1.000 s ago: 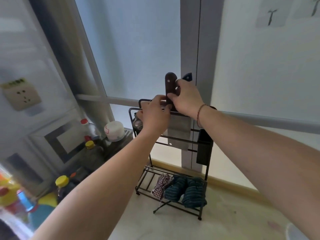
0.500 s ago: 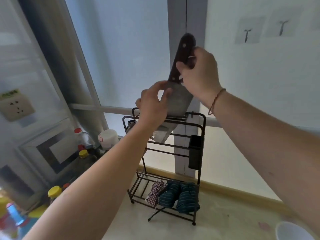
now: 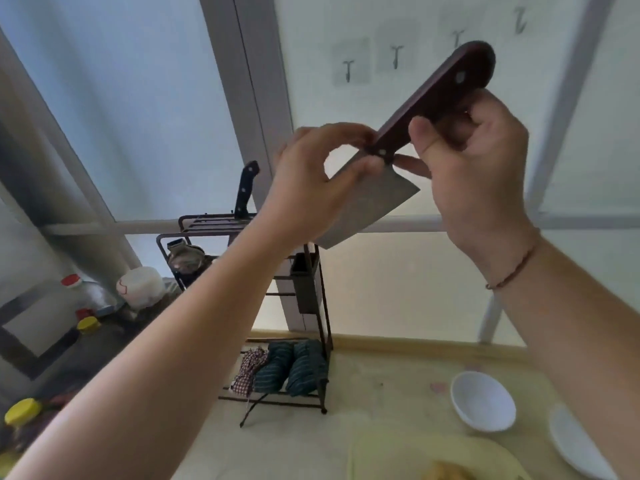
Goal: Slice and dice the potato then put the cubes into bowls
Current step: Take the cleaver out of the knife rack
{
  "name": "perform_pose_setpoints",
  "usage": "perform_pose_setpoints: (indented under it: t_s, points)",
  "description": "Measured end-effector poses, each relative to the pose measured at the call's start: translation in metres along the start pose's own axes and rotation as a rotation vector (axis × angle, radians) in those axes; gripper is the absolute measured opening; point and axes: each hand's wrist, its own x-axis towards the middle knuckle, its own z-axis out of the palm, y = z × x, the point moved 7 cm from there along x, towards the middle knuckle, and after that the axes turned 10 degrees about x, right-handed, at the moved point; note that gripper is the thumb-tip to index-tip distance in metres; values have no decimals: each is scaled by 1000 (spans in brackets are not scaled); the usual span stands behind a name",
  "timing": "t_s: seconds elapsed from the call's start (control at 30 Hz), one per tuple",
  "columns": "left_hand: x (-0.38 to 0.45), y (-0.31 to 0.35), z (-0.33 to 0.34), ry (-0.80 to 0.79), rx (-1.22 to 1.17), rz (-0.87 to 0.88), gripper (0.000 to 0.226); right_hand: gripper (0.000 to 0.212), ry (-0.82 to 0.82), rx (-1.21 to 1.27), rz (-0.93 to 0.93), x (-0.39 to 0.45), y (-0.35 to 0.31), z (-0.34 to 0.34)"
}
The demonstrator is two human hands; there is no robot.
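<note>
A cleaver [image 3: 377,199] with a dark red-brown handle is held up in the air, blade slanting down to the left. My right hand [image 3: 478,174] grips the handle. My left hand [image 3: 311,188] pinches the blade's top just below the handle. Low on the counter sits a white bowl [image 3: 483,405], with a second white bowl [image 3: 575,445] partly cut off at the right. A pale yellow cutting board [image 3: 391,455] lies at the bottom edge, and a yellowish potato [image 3: 446,472] barely shows on it.
A black wire rack [image 3: 311,296] stands on the counter behind my left arm, with a black-handled knife [image 3: 244,192] in its top slot and folded cloths [image 3: 280,367] on its lower shelf. Bottles with yellow and red caps [image 3: 88,323] crowd the left. Wall hooks [image 3: 349,69] hang above.
The cleaver has come out of the rack and moved up and to the right. Both hands travelled with it, and the view dropped to show the bowls and the board.
</note>
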Motion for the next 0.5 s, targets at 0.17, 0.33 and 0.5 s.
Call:
perform_pose_setpoints:
  t_s: [0.17, 0.33, 0.5]
  points:
    - [-39, 64, 59, -167, -62, 137, 28, 16, 44, -3, 76, -56, -8, -88]
    - [-109, 101, 141, -327, -193, 3, 26, 22, 142, -17, 189, -133, 9, -169]
    - [-180, 123, 204, -395, -325, -165, 24, 17, 314, -10, 318, -206, 26, -229]
